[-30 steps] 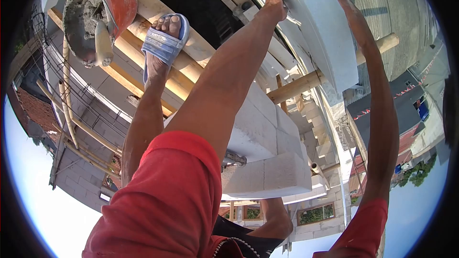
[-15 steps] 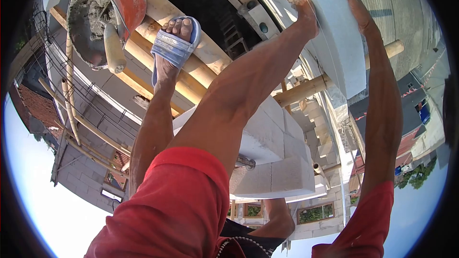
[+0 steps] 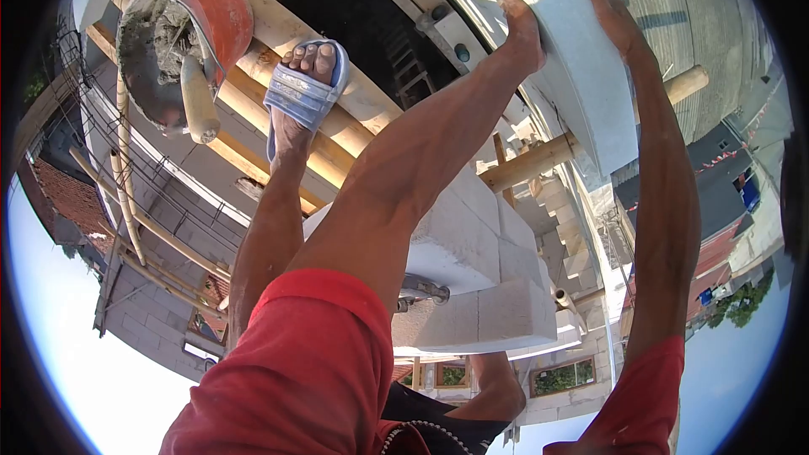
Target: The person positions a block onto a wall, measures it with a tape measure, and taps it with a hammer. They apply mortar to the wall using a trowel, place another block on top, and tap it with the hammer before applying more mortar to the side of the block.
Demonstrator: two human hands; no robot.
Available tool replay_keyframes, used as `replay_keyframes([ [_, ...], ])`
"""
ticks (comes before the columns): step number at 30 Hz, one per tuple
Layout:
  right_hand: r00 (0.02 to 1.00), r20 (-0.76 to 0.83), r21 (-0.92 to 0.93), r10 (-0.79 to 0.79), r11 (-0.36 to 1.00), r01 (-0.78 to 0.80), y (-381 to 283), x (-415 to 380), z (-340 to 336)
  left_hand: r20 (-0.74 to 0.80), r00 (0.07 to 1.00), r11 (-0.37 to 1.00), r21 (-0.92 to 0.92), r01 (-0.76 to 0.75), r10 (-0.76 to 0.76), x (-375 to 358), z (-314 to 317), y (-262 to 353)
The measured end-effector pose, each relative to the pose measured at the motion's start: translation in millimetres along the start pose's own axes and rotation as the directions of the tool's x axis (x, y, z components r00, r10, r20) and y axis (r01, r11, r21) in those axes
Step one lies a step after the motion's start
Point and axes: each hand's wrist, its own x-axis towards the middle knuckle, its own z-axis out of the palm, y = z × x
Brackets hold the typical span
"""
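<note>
A long pale lightweight concrete block point(image 3: 581, 59) lies along the wall top in the upper right. My left hand point(image 3: 518, 25) presses on its left side, fingers stretched forward along the edge. On the opposite side my right hand point(image 3: 613, 18) lies with its fingers extended along the block. Between them the two hands grip the block, though the far fingers are partly cut off from sight. A thin string line crosses near the block.
An orange bucket point(image 3: 227, 29) of wet mortar, a wooden-handled tool point(image 3: 199, 101) in it, stands on bamboo poles point(image 3: 358, 122). My slippered foot point(image 3: 303, 88) rests on the poles. Below my left arm are stacked blocks point(image 3: 506, 312) with a metal hammer head point(image 3: 425, 289). A dark drop opens beyond the poles.
The view has shifted slightly, so my hands and the block appear a little farther left. More of the hammer head shows. Both hands remain on the block.
</note>
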Motion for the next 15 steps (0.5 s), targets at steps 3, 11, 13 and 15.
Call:
replay_keyframes([
  [3,1.0,-0.003,-0.093,0.002,0.996,-0.002,-8.7,-2.0,-6.6,0.02,0.998,0.998,-0.021,-0.053,0.053,29.4,-24.3,-12.8],
  [11,0.989,-0.141,-0.208,-0.044,0.978,0.014,-7.0,-10.2,4.2,-0.044,0.999,0.998,0.054,0.018,-0.015,18.4,-19.9,-5.6],
  [13,0.989,-0.145,-0.41,-0.02,0.911,-0.041,0.0,-6.1,2.4,-0.062,0.997,0.996,0.074,0.054,-0.05,11.6,-18.4,-2.4],
  [15,0.962,-0.24,-0.359,-0.129,0.933,0.035,0.2,-4.6,5.1,-0.044,0.997,0.994,0.078,0.071,-0.068,8.1,-10.9,1.7],
])
